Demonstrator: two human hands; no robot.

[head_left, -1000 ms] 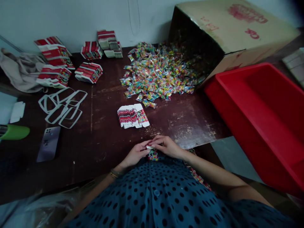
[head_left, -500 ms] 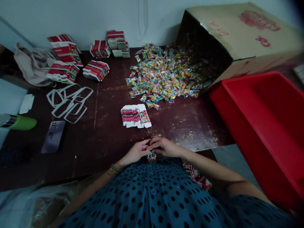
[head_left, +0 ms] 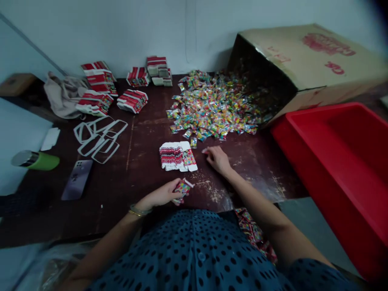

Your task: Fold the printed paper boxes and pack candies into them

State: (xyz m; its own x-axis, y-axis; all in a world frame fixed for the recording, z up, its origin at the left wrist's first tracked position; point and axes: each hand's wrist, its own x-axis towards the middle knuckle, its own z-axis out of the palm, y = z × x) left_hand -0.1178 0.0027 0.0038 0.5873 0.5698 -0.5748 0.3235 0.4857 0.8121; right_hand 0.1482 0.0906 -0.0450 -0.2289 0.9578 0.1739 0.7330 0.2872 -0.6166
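Around the lower middle of the frame, the left hand [head_left: 165,193] has its fingers closed round a small printed carton [head_left: 183,186]. Just right of center, the right hand's [head_left: 220,161] fingers are bunched up below the wrapped candy pile [head_left: 209,107], can't really tell if they're pinching anything. A row of flat cartons [head_left: 172,157] lies dead center, between the carton and the candy.

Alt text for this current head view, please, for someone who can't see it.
A person's left hand holds a small printed carton, while the right hand is near a heap of wrapped candies on a dark table. Flattened cartons lie fanned beyond the left hand; an open cardboard box and a red bin stand at right.
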